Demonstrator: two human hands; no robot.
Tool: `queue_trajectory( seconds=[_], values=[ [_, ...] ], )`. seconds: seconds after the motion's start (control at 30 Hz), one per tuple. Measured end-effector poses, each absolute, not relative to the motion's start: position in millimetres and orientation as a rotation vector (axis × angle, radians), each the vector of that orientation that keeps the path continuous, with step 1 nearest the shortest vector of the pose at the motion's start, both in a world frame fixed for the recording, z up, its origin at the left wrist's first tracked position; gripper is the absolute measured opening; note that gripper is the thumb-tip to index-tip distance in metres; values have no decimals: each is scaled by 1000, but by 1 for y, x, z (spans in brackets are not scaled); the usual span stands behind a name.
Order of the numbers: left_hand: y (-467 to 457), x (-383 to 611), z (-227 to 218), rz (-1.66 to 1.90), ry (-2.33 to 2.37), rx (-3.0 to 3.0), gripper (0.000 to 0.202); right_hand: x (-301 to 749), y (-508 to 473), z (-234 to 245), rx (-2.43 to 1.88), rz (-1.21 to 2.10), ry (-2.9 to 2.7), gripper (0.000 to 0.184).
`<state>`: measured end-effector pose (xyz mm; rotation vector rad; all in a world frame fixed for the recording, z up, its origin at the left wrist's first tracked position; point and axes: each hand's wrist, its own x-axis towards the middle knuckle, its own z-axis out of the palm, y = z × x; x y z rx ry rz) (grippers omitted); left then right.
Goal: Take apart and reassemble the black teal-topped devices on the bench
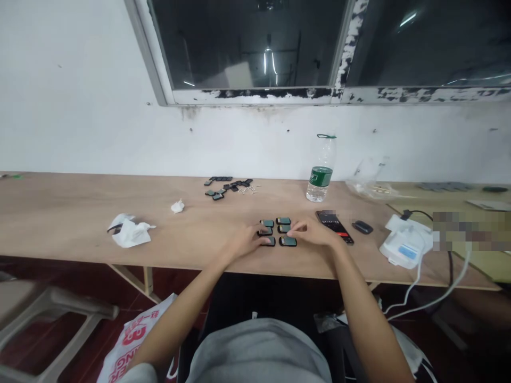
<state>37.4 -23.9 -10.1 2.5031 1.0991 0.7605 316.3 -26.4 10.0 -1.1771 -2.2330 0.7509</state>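
Several small black rectangular devices [283, 221] with teal-green tops lie in a tight two-column grid on a plywood table [80, 205]. My left hand [245, 240] rests its fingertips on the devices of the left column, and its fingers hide part of them. My right hand [309, 232] reaches in from the other side, with its fingertips at the right column. I cannot tell whether either hand grips a device. A phone [334, 226] showing a timer lies just beyond my right hand.
Crumpled tissues [130, 230] and a pile of small dark parts [227, 186] lie left and behind. A water bottle [320, 169] stands at the back by the white wall. A white power adapter [405, 242] with cables sits to the right. A chair [40, 314] stands below left.
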Motion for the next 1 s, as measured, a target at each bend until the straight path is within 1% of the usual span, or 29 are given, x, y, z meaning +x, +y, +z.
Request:
queue_trajectory(
  seconds=[0.1,0.27,0.47,0.6,0.67,0.77,1.0],
  values=[
    [-23,35,-10,714,1102,2511,38,318,-28,13,-1231,684,-2161,36],
    [-23,37,-11,679,1031,2544,41,320,-27,14,-1259,600,-2108,33],
    [-18,29,2,762,1044,2549,33,326,-20,2,-1396,526,-2028,31],
    [-6,15,4,718,1262,2537,31,329,-16,-6,-1510,520,-2053,22],
    [1,8,0,629,1411,2530,31,329,-15,-5,-1535,522,-2080,22],
    [7,2,-6,539,1492,2535,33,328,-15,-3,-1537,514,-2163,29],
    [3,6,-5,618,1482,2495,50,325,-13,-9,-1499,514,-2132,36]
  ],
)
